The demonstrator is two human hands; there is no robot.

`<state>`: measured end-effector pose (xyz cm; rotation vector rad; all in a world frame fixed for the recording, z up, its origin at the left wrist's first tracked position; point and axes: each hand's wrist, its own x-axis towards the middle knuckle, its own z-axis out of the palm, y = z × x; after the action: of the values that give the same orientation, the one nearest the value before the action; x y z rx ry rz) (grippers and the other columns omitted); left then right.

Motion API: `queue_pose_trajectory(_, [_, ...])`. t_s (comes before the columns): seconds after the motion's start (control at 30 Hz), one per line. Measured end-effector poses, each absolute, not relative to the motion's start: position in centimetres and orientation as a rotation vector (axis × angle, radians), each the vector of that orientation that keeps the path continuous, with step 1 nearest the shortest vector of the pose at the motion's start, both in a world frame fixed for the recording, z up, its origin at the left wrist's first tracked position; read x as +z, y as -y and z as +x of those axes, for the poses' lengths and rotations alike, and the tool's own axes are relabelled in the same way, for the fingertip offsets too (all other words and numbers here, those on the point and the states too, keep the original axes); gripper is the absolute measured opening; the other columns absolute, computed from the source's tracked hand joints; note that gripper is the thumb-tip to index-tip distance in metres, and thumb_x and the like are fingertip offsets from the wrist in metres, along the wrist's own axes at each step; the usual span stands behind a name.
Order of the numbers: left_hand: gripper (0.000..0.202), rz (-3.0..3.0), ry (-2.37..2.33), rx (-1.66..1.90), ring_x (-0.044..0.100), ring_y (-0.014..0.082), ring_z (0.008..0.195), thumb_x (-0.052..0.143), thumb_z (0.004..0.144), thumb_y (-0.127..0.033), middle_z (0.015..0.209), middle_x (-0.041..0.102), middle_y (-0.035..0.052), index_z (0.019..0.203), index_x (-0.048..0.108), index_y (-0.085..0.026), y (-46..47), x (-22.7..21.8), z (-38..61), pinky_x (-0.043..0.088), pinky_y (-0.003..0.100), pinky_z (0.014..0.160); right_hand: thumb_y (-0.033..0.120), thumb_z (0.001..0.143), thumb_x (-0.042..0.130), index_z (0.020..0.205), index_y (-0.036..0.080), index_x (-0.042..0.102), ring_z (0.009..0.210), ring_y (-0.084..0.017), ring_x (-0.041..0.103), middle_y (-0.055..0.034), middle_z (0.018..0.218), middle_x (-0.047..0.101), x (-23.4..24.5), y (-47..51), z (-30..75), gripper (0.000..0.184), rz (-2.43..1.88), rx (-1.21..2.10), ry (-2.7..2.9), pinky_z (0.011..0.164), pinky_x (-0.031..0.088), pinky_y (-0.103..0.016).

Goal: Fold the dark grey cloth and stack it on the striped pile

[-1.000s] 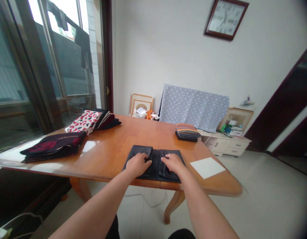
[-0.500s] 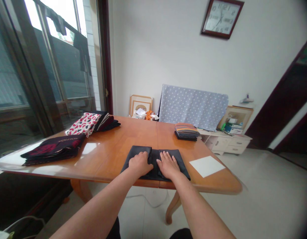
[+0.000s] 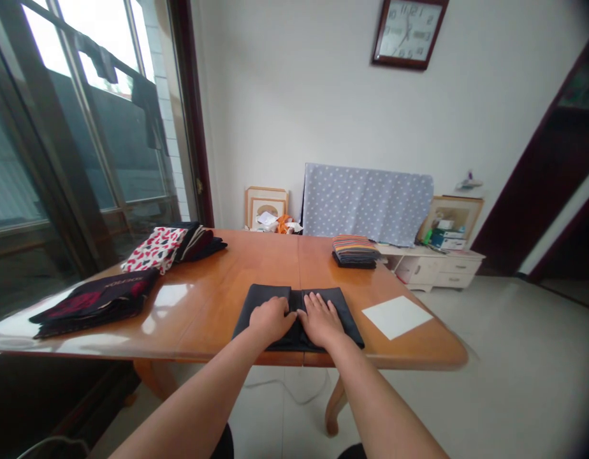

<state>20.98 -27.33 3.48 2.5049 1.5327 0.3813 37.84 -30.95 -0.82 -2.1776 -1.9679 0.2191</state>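
Head view showed the left hand and right hand lying flat and open, nearly touching, pressing a folded black cloth at six o'clock on the wooden table, a white card near it at four o'clock.

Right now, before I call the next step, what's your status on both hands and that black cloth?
Left hand, right hand: both flat on the folded black cloth, side by side at its middle. White sheet to the right, apart from the cloth.

black cloth lying flat, 2 folded halves meeting along centre
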Motion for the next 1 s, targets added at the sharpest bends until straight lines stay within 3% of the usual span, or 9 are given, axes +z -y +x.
queue_pose_trajectory(0.13, [0.037,2.548,-1.525,0.597,0.065,0.0238,0.099,0.035,0.100,-0.039,0.105,0.071,0.0103,0.096,0.068,-0.022,26.2,3.2,20.4,0.047,0.032,0.084,0.057,0.100,0.018,0.160,0.015,0.025,0.155,-0.025,0.009,-0.0094,0.167,0.017,-0.8,31.0,37.8,0.074,-2.169,0.223,1.968,0.123,0.003,-0.048])
queue_pose_trajectory(0.23, [0.040,2.605,-1.565,0.677,0.057,0.0266,0.122,0.033,0.101,-0.038,0.132,0.063,0.0122,0.124,0.063,-0.022,25.5,2.7,20.1,0.041,0.038,0.101,0.057,0.100,0.018,0.160,0.016,0.024,0.155,-0.025,0.008,-0.0088,0.167,0.015,-0.8,31.0,37.8,0.073,-2.169,0.228,1.952,0.123,0.002,-0.048])
queue_pose_trajectory(0.33, [0.052,2.712,-1.379,0.513,0.036,0.0307,0.144,0.035,0.101,-0.050,0.156,0.044,0.0078,0.145,0.049,-0.028,25.4,1.1,20.3,0.028,0.049,0.115,0.056,0.100,0.019,0.161,0.018,0.021,0.155,-0.025,0.008,-0.0079,0.167,0.013,-0.8,31.0,37.9,0.072,-2.175,0.257,1.959,0.123,0.002,-0.049])
queue_pose_trajectory(0.43, [0.059,2.753,-1.260,0.328,0.023,0.0344,0.150,0.032,0.099,-0.059,0.163,0.034,0.0049,0.149,0.045,-0.031,25.5,-0.4,20.4,0.018,0.059,0.118,0.053,0.100,0.020,0.161,0.018,0.020,0.155,-0.025,0.008,-0.0071,0.168,0.012,-0.9,30.8,37.9,0.070,-2.179,0.278,1.972,0.123,0.002,-0.049])
queue_pose_trajectory(0.6, [0.065,2.765,-1.254,0.328,0.021,0.0354,0.151,0.028,0.098,-0.063,0.164,0.031,0.0065,0.151,0.044,-0.029,25.4,-0.8,20.4,0.018,0.061,0.118,0.050,0.100,0.027,0.156,0.018,0.035,0.153,-0.026,0.018,-0.0098,0.164,0.026,-0.5,30.5,38.5,0.065,-2.055,0.344,1.901,0.123,0.009,-0.049])
queue_pose_trajectory(0.7, [0.067,2.783,-1.250,0.341,0.022,0.0369,0.151,0.027,0.098,-0.065,0.164,0.031,0.0080,0.151,0.044,-0.028,25.3,-0.7,20.3,0.019,0.063,0.117,0.049,0.101,0.028,0.141,0.017,0.057,0.140,-0.024,0.045,-0.0120,0.149,0.052,0.4,31.3,40.3,0.059,-1.811,0.297,1.715,0.116,0.030,-0.039])
queue_pose_trajectory(0.8, [0.070,2.783,-1.249,0.363,0.021,0.0376,0.151,0.024,0.097,-0.067,0.164,0.030,0.0080,0.151,0.044,-0.027,25.3,-0.8,20.2,0.018,0.064,0.117,0.050,0.099,0.032,0.118,0.021,0.070,0.114,-0.024,0.064,-0.0103,0.122,0.071,1.2,33.3,43.2,0.052,-1.830,0.079,1.435,0.097,0.046,-0.034])
queue_pose_trajectory(1.0, [0.074,2.723,-1.222,0.382,0.019,0.0379,0.151,0.025,0.095,-0.072,0.163,0.031,0.0085,0.150,0.045,-0.027,25.4,-0.8,20.4,0.015,0.065,0.117,0.065,0.090,0.041,0.084,0.023,0.071,0.082,-0.027,0.068,-0.0108,0.086,0.074,0.4,37.7,47.8,0.052,-2.344,0.147,1.134,0.066,0.042,-0.033])
